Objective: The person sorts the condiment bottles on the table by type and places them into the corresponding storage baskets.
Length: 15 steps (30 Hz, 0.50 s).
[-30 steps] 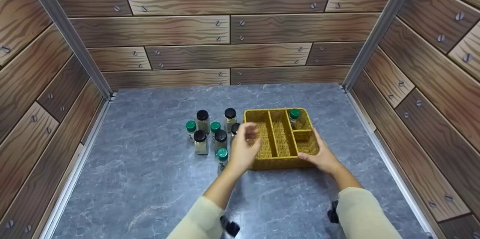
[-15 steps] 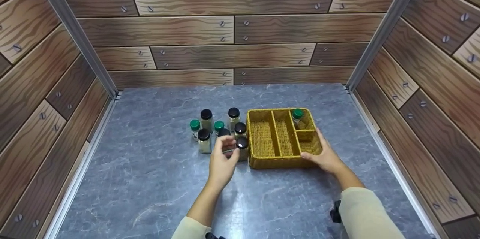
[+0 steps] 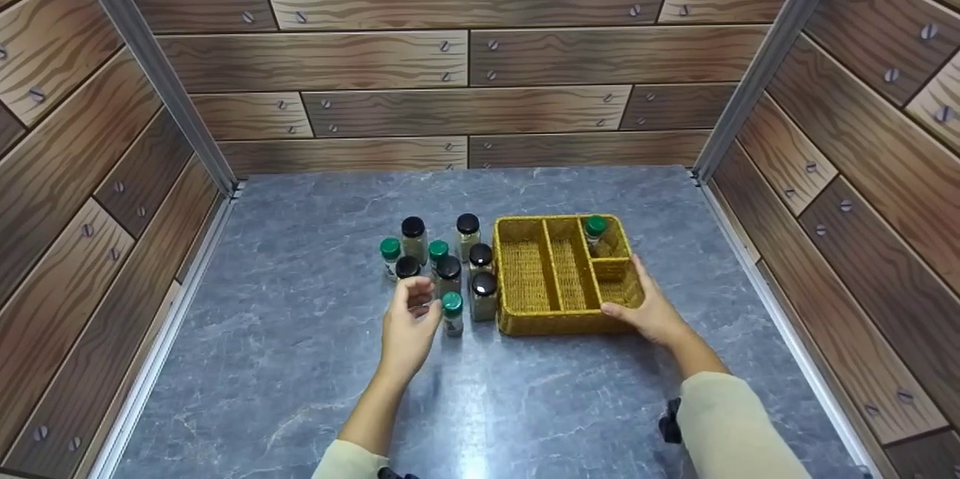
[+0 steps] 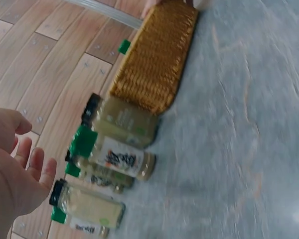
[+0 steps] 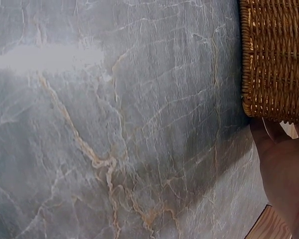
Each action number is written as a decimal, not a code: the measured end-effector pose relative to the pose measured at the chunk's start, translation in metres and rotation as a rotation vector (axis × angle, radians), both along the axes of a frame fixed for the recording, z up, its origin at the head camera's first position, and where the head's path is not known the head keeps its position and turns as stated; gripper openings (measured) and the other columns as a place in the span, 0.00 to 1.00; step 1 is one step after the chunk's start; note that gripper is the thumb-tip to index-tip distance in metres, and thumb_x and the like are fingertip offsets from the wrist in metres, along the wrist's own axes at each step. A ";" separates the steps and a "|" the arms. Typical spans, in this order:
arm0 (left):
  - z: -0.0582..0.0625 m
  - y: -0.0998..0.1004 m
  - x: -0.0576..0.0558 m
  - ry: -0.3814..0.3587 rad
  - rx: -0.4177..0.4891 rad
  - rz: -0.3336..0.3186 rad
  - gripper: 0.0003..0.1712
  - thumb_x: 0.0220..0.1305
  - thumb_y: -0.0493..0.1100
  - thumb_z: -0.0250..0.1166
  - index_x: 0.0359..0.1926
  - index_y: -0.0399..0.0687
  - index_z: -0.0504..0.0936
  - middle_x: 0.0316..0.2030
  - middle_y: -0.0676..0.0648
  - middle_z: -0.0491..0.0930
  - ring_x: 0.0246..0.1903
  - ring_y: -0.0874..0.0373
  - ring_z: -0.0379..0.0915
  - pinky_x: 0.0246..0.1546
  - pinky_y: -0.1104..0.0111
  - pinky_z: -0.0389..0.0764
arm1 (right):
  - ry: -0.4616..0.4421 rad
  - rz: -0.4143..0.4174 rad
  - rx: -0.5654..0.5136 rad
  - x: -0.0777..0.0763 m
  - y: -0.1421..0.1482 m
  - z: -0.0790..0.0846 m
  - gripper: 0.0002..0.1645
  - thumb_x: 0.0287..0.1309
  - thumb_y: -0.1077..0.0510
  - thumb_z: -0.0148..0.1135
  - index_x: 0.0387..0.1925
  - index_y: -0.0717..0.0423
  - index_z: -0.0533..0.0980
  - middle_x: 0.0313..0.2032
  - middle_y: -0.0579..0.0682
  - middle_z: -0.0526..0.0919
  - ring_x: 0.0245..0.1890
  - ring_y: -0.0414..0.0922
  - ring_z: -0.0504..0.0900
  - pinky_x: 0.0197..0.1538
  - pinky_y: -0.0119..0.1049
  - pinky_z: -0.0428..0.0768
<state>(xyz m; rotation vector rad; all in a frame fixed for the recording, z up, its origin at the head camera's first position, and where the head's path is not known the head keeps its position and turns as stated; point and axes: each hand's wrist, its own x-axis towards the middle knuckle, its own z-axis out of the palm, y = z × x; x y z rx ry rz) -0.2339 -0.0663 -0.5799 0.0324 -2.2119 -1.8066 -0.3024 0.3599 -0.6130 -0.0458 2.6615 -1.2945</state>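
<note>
My left hand (image 3: 409, 329) hovers with loosely bent fingers and nothing in its grasp, close to the front of a cluster of spice jars. Nearest its thumb stands a green-capped jar (image 3: 452, 315); a black-capped jar (image 3: 407, 266) is partly hidden behind the fingers. In the left wrist view, a white label with dark writing shows on the front green-capped jar (image 4: 120, 156). My right hand (image 3: 649, 310) holds the front right corner of a woven divided basket (image 3: 562, 323), thumb at the front rim and fingers along the right side. A green-capped jar (image 3: 595, 230) stands in its back right compartment.
Several more upright jars fill the space left of the basket, among them black-capped jars (image 3: 484, 295) right beside its wall. Wood-patterned panels (image 3: 465, 58) enclose the grey marbled table (image 3: 300, 359) at the back and both sides.
My left hand has moved left from beside the basket, past the front green-capped jar, uncovering the jars near the basket. My right hand stays at the basket's corner.
</note>
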 end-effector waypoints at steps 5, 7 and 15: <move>-0.007 -0.009 -0.002 -0.024 -0.041 -0.052 0.23 0.69 0.32 0.71 0.62 0.41 0.77 0.59 0.35 0.80 0.58 0.36 0.82 0.61 0.49 0.87 | -0.001 -0.004 0.000 0.000 -0.002 0.000 0.77 0.63 0.42 0.79 0.89 0.44 0.30 0.86 0.72 0.34 0.85 0.77 0.40 0.83 0.76 0.43; -0.009 -0.012 -0.005 -0.027 -0.060 -0.077 0.24 0.68 0.33 0.73 0.62 0.40 0.77 0.59 0.36 0.80 0.58 0.37 0.82 0.61 0.51 0.87 | 0.002 -0.002 0.000 0.000 -0.002 0.000 0.77 0.64 0.43 0.79 0.89 0.43 0.29 0.86 0.72 0.34 0.84 0.77 0.40 0.83 0.77 0.43; -0.017 -0.018 -0.018 -0.019 -0.125 -0.203 0.23 0.68 0.35 0.75 0.61 0.42 0.79 0.62 0.37 0.80 0.63 0.38 0.82 0.65 0.48 0.86 | -0.001 -0.010 -0.010 0.000 0.001 -0.001 0.77 0.63 0.41 0.79 0.89 0.42 0.29 0.86 0.72 0.33 0.85 0.77 0.40 0.83 0.76 0.43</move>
